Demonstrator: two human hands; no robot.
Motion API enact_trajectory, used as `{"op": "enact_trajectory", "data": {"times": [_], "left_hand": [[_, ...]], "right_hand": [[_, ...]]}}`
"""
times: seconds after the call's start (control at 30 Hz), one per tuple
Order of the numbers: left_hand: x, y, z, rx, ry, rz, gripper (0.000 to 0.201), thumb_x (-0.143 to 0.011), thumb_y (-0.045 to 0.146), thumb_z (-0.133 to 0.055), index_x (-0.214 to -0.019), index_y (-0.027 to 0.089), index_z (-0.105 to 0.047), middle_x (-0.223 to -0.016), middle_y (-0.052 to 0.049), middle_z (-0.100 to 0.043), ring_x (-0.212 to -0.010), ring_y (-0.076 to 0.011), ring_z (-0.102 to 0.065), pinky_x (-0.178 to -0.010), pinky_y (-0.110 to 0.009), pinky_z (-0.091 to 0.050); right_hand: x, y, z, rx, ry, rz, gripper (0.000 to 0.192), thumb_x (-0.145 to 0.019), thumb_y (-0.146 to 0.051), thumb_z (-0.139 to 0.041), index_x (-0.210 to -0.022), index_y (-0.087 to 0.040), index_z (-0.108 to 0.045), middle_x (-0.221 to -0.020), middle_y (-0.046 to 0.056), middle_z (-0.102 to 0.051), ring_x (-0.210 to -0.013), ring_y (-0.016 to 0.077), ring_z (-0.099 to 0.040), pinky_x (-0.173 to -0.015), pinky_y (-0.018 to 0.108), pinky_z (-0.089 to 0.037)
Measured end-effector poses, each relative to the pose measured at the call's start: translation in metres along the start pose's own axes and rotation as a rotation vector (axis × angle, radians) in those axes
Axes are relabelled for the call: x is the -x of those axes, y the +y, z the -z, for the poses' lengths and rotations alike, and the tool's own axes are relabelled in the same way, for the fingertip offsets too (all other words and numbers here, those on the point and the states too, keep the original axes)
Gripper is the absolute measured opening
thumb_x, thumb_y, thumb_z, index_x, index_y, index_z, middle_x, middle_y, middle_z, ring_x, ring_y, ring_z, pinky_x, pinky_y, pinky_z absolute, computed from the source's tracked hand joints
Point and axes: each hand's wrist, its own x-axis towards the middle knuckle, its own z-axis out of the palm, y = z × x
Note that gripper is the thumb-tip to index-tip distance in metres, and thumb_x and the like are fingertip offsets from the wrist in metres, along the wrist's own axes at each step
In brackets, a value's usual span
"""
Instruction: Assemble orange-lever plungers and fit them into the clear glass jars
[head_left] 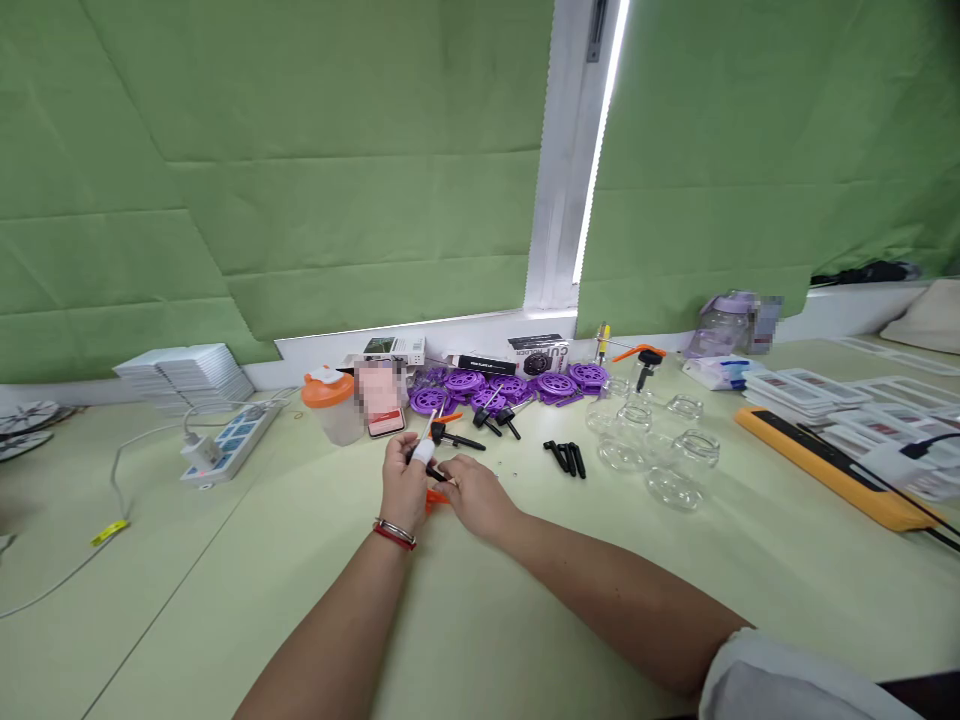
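My left hand (405, 485) is closed round a small part with a white piece (424, 452) and a thin metal rod pointing up. My right hand (476, 492) meets it from the right, fingers pinched on the end of a black handle-like part (436, 474). Below the fingers an orange part (437, 497) shows, partly hidden by the hands. Just beyond them lies a black piece with a rod and handle (457, 438), beside an orange strip (448, 418). Two similar black pieces with rods (487, 420) rest farther right. Several loose black handles (568, 459) lie right of my hands.
Purple wheel-like parts (487, 388) are piled at the back. Clear jars (675, 485) stand on the right, one bearing an orange-and-black top (643, 358). A shaker cup (330, 410) and a phone (387, 424) are left of centre. A power strip (232, 445) lies farther left.
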Motion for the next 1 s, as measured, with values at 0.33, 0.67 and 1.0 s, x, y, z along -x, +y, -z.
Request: {"op": "enact_trajectory", "data": {"times": [0.33, 0.67, 1.0], "left_hand": [[-0.022, -0.003, 0.010, 0.083, 0.193, 0.015, 0.040, -0.051, 0.032, -0.078, -0.075, 0.016, -0.051, -0.069, 0.005, -0.050, -0.058, -0.0073, -0.048, -0.057, -0.023, -0.041], [0.001, 0.013, -0.001, 0.142, -0.153, 0.109, 0.022, -0.050, 0.013, -0.066, -0.071, 0.015, -0.059, -0.080, -0.001, -0.059, -0.066, -0.0105, -0.051, -0.060, -0.023, -0.041], [0.030, 0.005, -0.015, -0.029, -0.744, 0.284, 0.019, -0.052, 0.004, -0.056, -0.068, 0.014, -0.061, -0.066, 0.001, -0.054, -0.056, -0.0096, -0.046, -0.050, -0.022, -0.036]], "right_hand": [[0.005, 0.012, -0.007, 0.212, -0.154, -0.069, 0.017, -0.082, -0.020, -0.053, -0.097, -0.019, -0.061, -0.094, 0.009, -0.067, -0.088, 0.0218, -0.061, -0.069, 0.028, -0.039], [0.027, 0.062, 0.057, -0.953, 0.051, -0.410, 0.019, -0.074, -0.029, -0.064, -0.086, -0.014, -0.060, -0.067, -0.002, -0.053, -0.052, 0.0071, -0.041, -0.051, 0.022, -0.030], [0.063, 0.099, 0.059, -1.643, -0.136, -0.348, 0.021, -0.076, -0.027, -0.068, -0.089, -0.016, -0.055, -0.071, -0.002, -0.049, -0.045, 0.0010, -0.028, -0.043, 0.017, -0.016]]}}
